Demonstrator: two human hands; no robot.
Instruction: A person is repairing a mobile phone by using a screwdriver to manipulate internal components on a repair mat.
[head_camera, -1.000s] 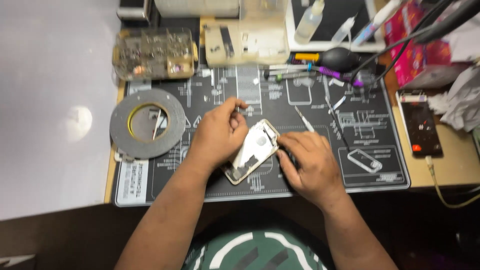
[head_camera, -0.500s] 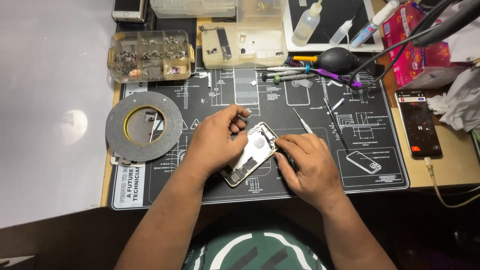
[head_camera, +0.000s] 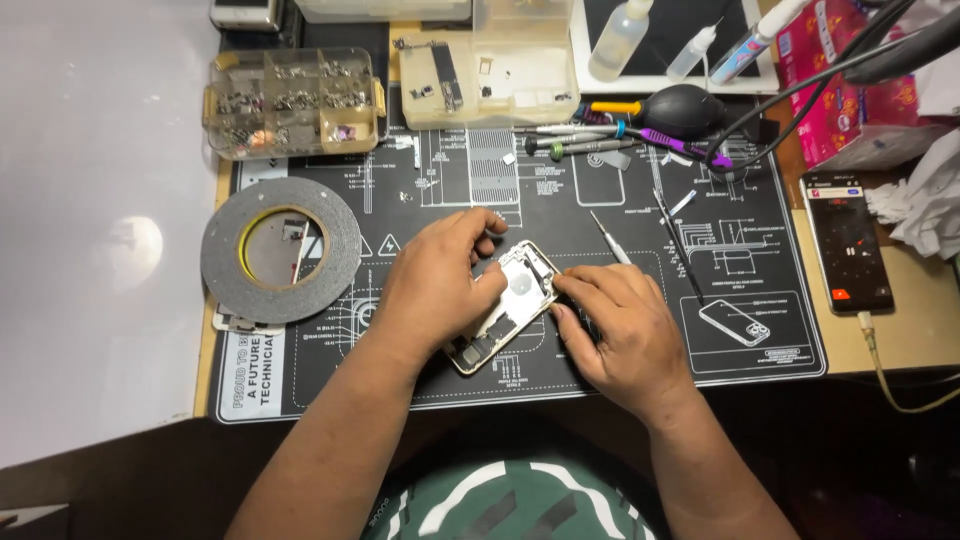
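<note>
An opened phone housing (head_camera: 508, 303), silver inside, lies tilted on a black repair mat (head_camera: 760, 300). My left hand (head_camera: 435, 285) grips its left edge and upper end, fingers curled over the frame. My right hand (head_camera: 620, 325) rests against its right edge, fingertips pressed to the frame's upper right side. Whether the right fingers pinch a small part or tool is hidden. A thin screwdriver (head_camera: 608, 236) lies on the mat just above my right hand.
A large grey tape roll (head_camera: 222, 250) sits at the left. Two clear parts boxes (head_camera: 290, 100) (head_camera: 485, 65) stand at the back. Screwdrivers (head_camera: 580, 135), a black air blower (head_camera: 685, 108), bottles (head_camera: 620, 40) and cables lie behind. A lit phone (head_camera: 848, 240) charges at the right.
My hands and the housing have barely shifted; the left fingers have closed more over the housing's upper end. The view has tilted slightly.
</note>
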